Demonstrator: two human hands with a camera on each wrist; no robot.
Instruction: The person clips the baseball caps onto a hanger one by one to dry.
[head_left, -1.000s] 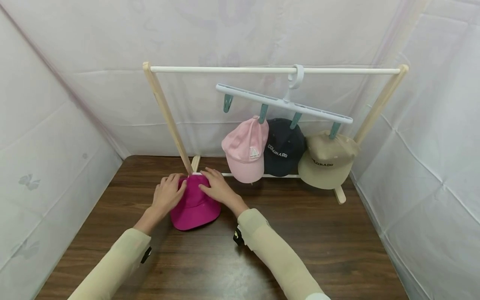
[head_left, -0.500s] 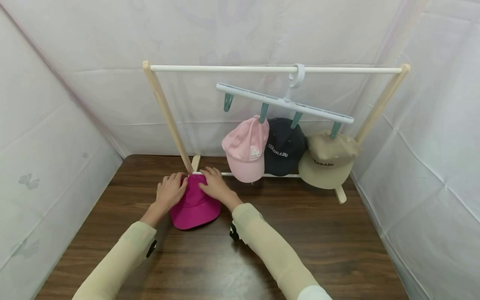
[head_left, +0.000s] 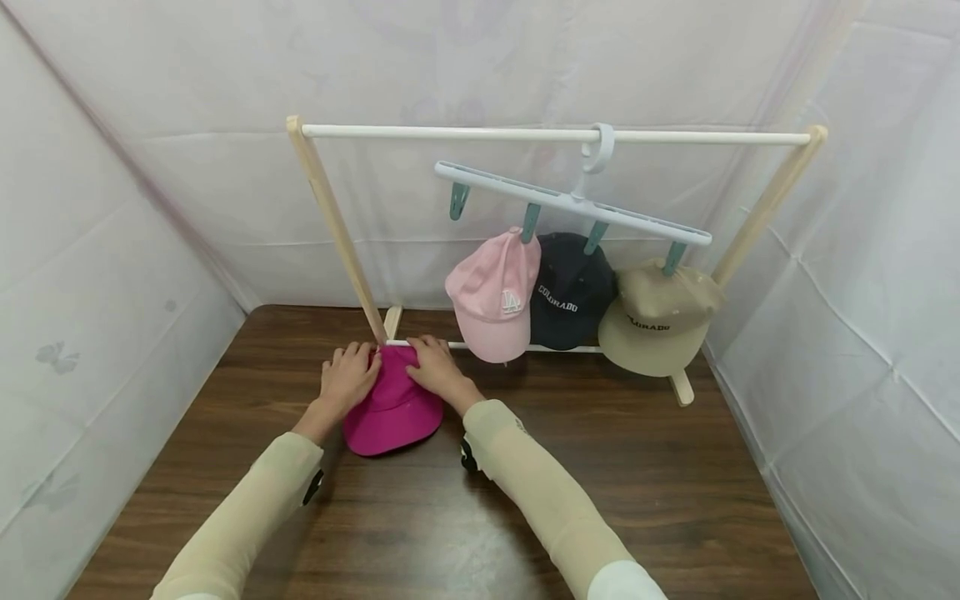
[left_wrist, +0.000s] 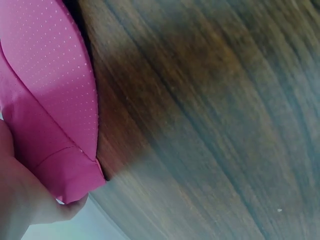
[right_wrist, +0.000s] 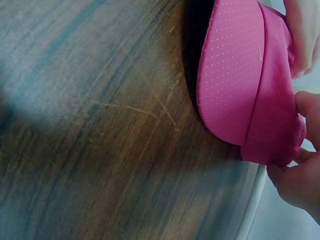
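Note:
A magenta cap (head_left: 395, 408) sits on the table at the left, its brim toward me. My left hand (head_left: 350, 377) grips its left side, the thumb on the crown. On the opposite side my right hand (head_left: 438, 367) holds it. In the right wrist view, fingers (right_wrist: 290, 187) of the right hand curl round the edge of the magenta cap (right_wrist: 235, 75). The left wrist view catches the left hand (left_wrist: 30, 195) against the cap's (left_wrist: 50, 75) lower edge. The fingertips behind the crown are partly hidden.
Beyond the cap stands a wooden rack (head_left: 330, 217) with a white rail (head_left: 450, 133). A white clip hanger (head_left: 555, 200) hangs tilted there, bearing a pink cap (head_left: 491, 292), a black cap (head_left: 570, 292) and a beige cap (head_left: 660, 325). Its leftmost clip (head_left: 458, 202) holds nothing.
Both hands stay on the magenta cap, their grip shifting slightly. The left forearm has moved a little to the right. The hanging caps stay in place.

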